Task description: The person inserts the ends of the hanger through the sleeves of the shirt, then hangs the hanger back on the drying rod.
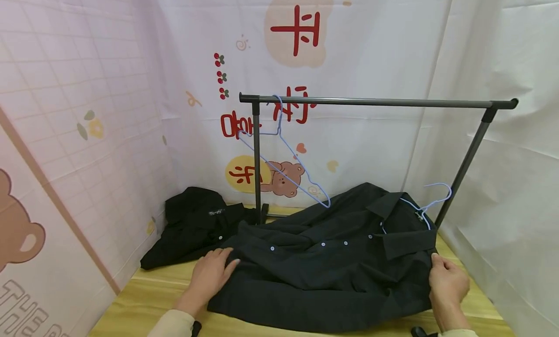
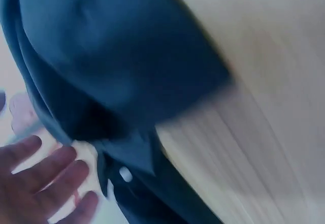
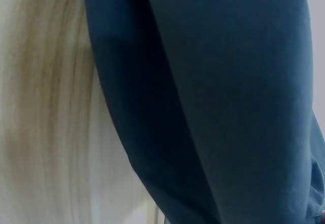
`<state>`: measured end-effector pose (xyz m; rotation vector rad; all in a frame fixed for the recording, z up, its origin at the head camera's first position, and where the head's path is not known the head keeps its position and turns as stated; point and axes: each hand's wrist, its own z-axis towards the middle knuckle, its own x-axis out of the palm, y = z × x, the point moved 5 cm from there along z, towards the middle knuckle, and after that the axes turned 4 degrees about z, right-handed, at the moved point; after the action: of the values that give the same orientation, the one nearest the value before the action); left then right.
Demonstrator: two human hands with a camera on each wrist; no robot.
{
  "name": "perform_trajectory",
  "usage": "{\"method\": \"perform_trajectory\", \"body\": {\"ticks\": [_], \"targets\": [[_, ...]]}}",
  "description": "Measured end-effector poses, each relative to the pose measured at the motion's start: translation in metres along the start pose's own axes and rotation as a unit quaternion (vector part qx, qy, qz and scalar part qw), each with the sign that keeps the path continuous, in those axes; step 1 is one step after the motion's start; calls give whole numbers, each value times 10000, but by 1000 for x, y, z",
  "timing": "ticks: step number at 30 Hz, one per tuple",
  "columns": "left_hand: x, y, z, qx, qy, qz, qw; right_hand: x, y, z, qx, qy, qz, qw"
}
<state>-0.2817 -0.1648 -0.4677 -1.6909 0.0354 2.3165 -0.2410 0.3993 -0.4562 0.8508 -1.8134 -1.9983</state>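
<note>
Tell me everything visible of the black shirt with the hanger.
The black shirt looks like smooth, creased cloth, with a pointed collar and small pale buttons. It lies rumpled on the wood-grain table, collar toward the right, a thin blue hanger partly inside its neck. The right hand pinches its edge near the collar; the left hand is at its opposite end, contact unclear.

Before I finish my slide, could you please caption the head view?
Left hand and right hand at opposite ends of a black shirt, near a clothes rack with a blue hanger.
</note>
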Motion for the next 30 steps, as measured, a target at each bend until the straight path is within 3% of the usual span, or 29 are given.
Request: {"method": "perform_trajectory", "body": {"ticks": [3, 5, 9, 11, 13, 17, 20, 22, 25, 28, 30], "targets": [[14, -16, 5, -83, 753, -254, 9968, -4, -2, 1, -30, -28, 49, 10000], [23, -24, 5, 64, 966, -287, 9949, -6, -3, 2, -4, -14, 48, 10000], [29, -36, 3, 615, 493, -256, 9966, -8, -5, 3, 75, 38, 58, 9999], [30, -39, 4, 680, 307, -434, 9963, -9, -7, 4, 122, 50, 76, 9999], [30, -41, 6, 485, 429, -805, 9947, -10, -8, 4, 145, 56, 114, 9998], [33, -45, 8, 1, 874, -1642, 9825, -11, -9, 2, 44, 51, 112, 9999], [36, -51, 7, 273, 972, -1744, 9795, -10, -9, 1, -54, 43, 24, 10000], [38, -52, 5, 598, 877, -1587, 9816, -10, -10, 0, -46, 40, -10, 10000], [38, -49, 3, 904, 478, -1275, 9866, -11, -13, 0, 11, 16, -3, 10000], [37, -39, 1, 866, 98, -1131, 9898, -13, -15, 1, 25, -16, 43, 10000], [36, -33, -1, 798, 8, -1124, 9904, -15, -17, 2, 11, -81, 73, 9999]]}}
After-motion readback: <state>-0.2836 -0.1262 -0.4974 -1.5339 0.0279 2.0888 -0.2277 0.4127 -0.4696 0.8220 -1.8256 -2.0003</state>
